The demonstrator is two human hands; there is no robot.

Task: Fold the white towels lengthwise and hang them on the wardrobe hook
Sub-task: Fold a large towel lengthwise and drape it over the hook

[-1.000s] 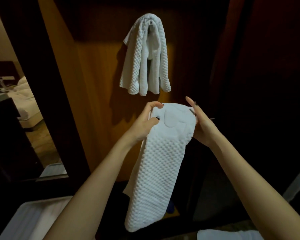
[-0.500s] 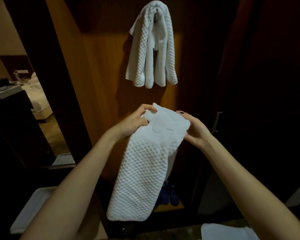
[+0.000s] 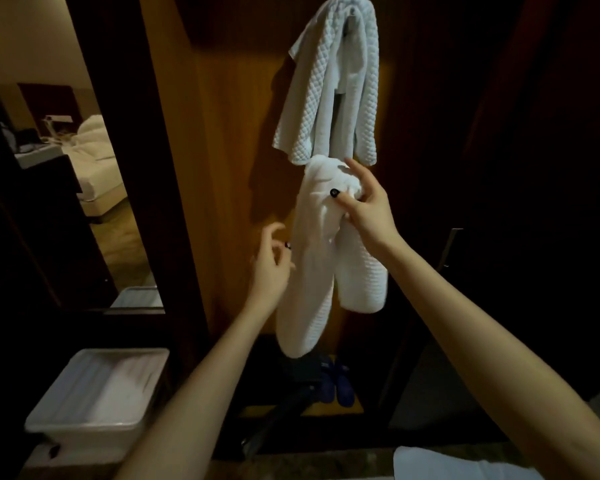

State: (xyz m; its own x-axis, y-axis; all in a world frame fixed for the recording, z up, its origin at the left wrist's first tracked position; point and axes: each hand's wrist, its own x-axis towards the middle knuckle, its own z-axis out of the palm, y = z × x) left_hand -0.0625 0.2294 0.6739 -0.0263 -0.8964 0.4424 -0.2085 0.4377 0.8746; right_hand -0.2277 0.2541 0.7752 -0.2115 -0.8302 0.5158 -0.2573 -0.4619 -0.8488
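Overhead, hung towel [image 3: 326, 81], held towel [image 3: 312, 271] beneath, white bin [image 3: 80, 426] left, slippers [image 3: 336, 382] below.

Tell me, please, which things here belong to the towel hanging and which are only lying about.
Job: folded towel gripped by the right hand; left hand beside it, free; hung towel on the wardrobe.
Lying about: white bin; blue slippers; bed at the left.

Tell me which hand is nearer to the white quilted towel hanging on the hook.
Right. The right hand, gripping a folded white towel, is just below the white quilted hanging towel; the left hand is lower and further left.
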